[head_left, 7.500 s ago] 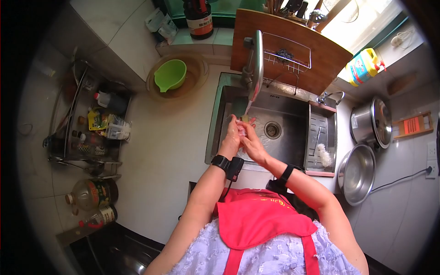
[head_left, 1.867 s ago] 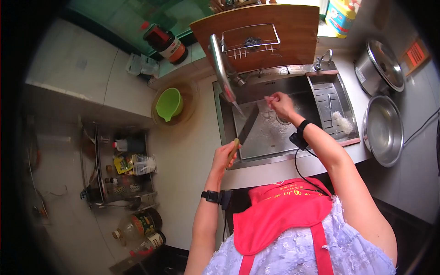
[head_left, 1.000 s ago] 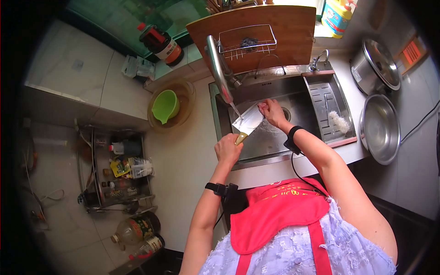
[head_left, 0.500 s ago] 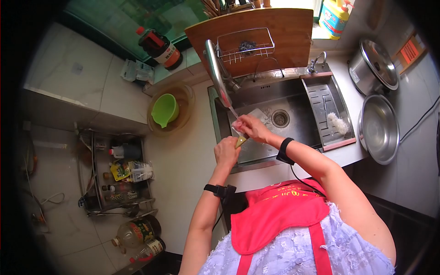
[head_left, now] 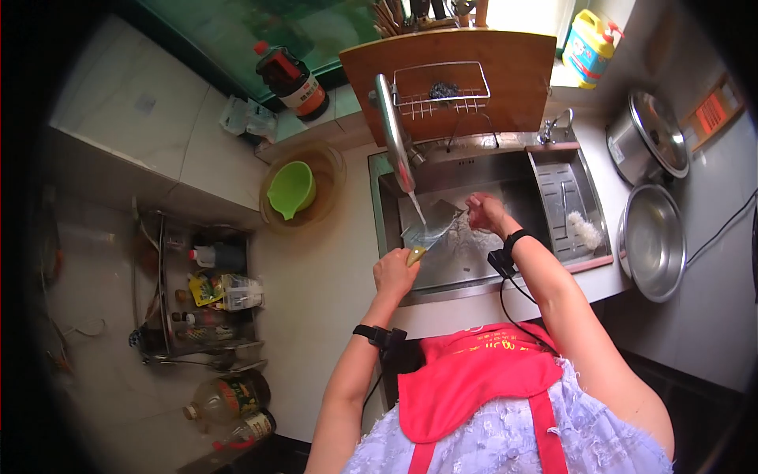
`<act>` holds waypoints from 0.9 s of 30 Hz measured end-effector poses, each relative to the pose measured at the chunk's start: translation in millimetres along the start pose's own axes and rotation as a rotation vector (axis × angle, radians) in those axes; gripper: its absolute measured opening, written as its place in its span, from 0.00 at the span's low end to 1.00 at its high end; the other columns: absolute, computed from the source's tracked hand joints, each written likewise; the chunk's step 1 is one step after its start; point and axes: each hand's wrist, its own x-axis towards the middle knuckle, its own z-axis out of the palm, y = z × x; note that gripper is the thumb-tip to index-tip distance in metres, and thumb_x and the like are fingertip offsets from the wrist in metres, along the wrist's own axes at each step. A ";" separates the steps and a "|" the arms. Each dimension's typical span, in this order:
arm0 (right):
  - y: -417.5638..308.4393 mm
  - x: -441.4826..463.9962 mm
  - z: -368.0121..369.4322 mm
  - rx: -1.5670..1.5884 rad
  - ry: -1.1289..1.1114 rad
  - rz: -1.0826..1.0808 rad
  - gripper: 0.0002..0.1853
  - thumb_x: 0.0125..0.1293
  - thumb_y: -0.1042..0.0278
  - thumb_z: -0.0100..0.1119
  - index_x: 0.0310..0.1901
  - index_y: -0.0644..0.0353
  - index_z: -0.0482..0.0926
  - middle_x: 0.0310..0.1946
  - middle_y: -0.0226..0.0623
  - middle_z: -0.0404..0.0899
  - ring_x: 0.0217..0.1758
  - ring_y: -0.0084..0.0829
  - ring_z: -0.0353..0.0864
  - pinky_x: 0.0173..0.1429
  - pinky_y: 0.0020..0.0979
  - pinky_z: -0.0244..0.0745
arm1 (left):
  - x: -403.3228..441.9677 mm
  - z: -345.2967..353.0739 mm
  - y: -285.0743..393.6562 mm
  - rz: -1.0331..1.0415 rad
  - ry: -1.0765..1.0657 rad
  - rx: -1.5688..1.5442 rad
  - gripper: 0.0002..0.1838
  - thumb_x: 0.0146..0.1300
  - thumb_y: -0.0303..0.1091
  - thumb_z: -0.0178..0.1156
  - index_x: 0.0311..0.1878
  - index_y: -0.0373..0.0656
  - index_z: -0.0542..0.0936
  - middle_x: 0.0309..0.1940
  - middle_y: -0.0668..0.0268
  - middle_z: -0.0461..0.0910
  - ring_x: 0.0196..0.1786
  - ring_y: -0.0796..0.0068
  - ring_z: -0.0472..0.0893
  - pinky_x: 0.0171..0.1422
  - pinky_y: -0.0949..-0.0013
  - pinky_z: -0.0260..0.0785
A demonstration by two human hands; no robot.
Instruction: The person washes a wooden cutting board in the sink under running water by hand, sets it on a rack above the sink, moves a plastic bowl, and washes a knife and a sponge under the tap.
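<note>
My left hand (head_left: 396,272) is wrapped round the yellowish handle of a cleaver (head_left: 430,235) at the sink's front left. The cleaver's broad blade lies over the sink (head_left: 466,286), and water from the faucet (head_left: 394,130) runs onto it. To the right of the blade, above the basin, is my right hand (head_left: 486,213) with its fingers curled. A small pinkish thing seems to be at its fingertips, too small to make out. Splashing water shows below the right hand.
A green bowl (head_left: 291,190) sits in a larger basin at the left. Behind the sink stands a wooden board (head_left: 517,87) with a wire rack (head_left: 474,103). On the right are a white brush (head_left: 585,231), a metal bowl (head_left: 654,243) and a lidded pot (head_left: 649,138).
My right hand has moved right and away from the cleaver's handle, uncovering the blade. My left hand has kept hold of the cleaver. The view has shifted slightly.
</note>
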 end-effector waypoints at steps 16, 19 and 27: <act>-110.1 88.9 98.4 -0.069 -0.234 -0.173 0.10 0.70 0.64 0.53 0.33 0.61 0.72 0.23 0.33 0.72 0.20 0.31 0.73 0.29 0.41 0.79 | 36.5 8.2 -10.8 -0.227 -0.180 -0.540 0.26 0.59 0.54 0.65 0.37 0.34 0.86 0.26 0.52 0.84 0.33 0.54 0.85 0.41 0.58 0.74; -103.8 89.0 94.0 -0.137 -0.177 -0.198 0.10 0.72 0.64 0.52 0.36 0.61 0.74 0.26 0.35 0.77 0.21 0.32 0.77 0.23 0.38 0.75 | 28.7 -0.1 -15.4 -0.264 -0.192 -0.624 0.23 0.60 0.51 0.66 0.33 0.35 0.85 0.21 0.61 0.81 0.24 0.70 0.80 0.33 0.64 0.70; -84.8 13.7 9.2 0.238 -0.408 0.000 0.12 0.76 0.61 0.44 0.36 0.58 0.72 0.26 0.29 0.75 0.33 0.31 0.80 0.44 0.35 0.80 | 11.5 -62.8 4.8 -0.004 -0.144 -0.264 0.21 0.58 0.48 0.67 0.40 0.37 0.85 0.28 0.51 0.83 0.32 0.55 0.84 0.40 0.58 0.74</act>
